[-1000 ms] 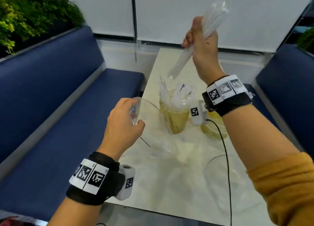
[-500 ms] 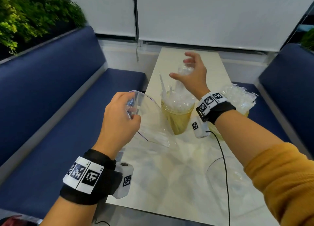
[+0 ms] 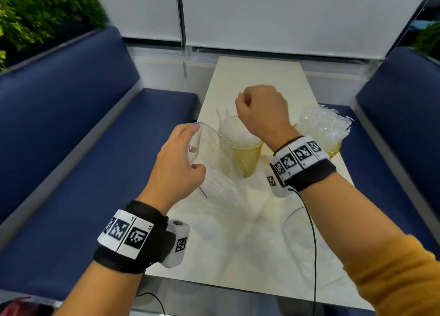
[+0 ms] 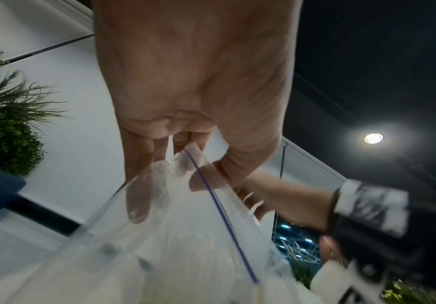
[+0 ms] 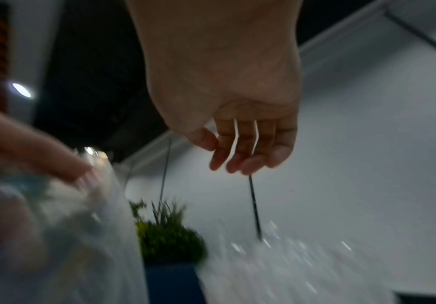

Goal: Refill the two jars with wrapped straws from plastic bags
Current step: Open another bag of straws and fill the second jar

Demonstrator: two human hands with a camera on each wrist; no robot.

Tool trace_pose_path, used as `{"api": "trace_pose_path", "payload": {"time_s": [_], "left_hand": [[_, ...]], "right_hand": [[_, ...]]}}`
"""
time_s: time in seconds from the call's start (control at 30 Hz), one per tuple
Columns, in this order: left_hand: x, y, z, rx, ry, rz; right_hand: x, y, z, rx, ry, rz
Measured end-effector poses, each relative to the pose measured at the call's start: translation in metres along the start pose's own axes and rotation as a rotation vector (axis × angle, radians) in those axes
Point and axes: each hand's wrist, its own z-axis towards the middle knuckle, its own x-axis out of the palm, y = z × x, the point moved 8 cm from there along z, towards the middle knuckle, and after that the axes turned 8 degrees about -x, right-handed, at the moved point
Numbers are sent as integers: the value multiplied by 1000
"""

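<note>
Two amber glass jars stand on the pale table [image 3: 257, 77]. The left jar [image 3: 247, 158] holds wrapped straws [image 3: 238, 135]; the right jar [image 3: 334, 148] is packed with wrapped straws [image 3: 321, 125]. My left hand [image 3: 194, 158] pinches the rim of a clear zip bag [image 3: 219, 184] that holds more wrapped straws. The left wrist view shows the left hand [image 4: 175, 176] with thumb and fingers on the mouth of the bag [image 4: 185, 246]. My right hand [image 3: 259, 111] hovers just above the left jar. In the right wrist view the right hand [image 5: 224, 152] is empty, fingers loosely curled.
A second clear bag [image 3: 309, 244] lies flat on the table at the front right, under my right forearm. Blue benches [image 3: 71, 149] run along both sides of the table. A black cable [image 3: 312, 232] hangs from my right wrist. Plants [image 3: 35, 11] stand behind the left bench.
My right hand brought a raised bundle of straws down into the left jar, let go, and now hangs empty above it. The left hand still holds the bag.
</note>
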Motion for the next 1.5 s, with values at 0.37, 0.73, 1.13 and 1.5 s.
{"api": "trace_pose_path", "payload": {"time_s": [0.37,0.73,1.13,1.5], "left_hand": [[27,2,-13,61,49,-3],[27,1,-29,109,27,-22],[36,14,-32,65,52,387],[-19,43,-8,-132,-189,165]], "right_hand": [[128,54,-130,21,970,-28],[155,40,-149,63,1053,-161],[79,49,-106,-254,1161,-249],[-31,4,-12,-141,561,521]]}}
